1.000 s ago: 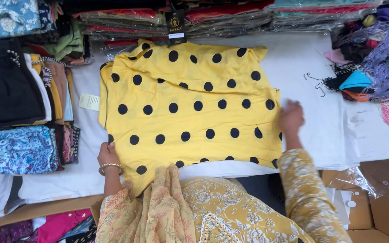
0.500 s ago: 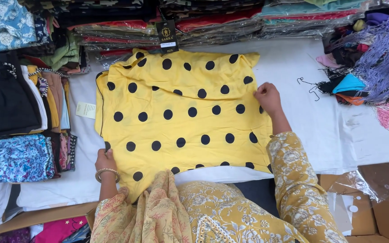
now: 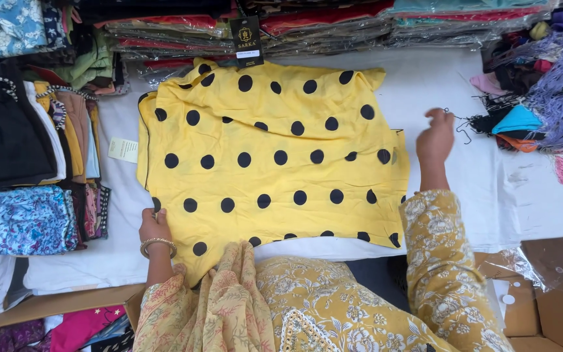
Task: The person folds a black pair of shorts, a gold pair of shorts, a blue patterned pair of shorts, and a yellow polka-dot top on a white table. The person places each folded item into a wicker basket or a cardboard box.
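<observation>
Where the yellow dotted garment (image 3: pixel 275 156) lies spread flat in the middle of the white table cover (image 3: pixel 464 169), the left hand (image 3: pixel 154 225) rests on its lower left corner with fingers laid down on the cloth, while the right hand (image 3: pixel 434 140) hovers just off its right edge, fingers loosely curled and holding nothing that can be made out. Along the far edge run packed garments in clear wrap (image 3: pixel 333 26), folded clothes (image 3: pixel 40 143) stack at the left, and tasselled scarves (image 3: pixel 542 98) heap at the right. A cardboard box (image 3: pixel 555 293) sits at lower right; its contents cannot be told.
</observation>
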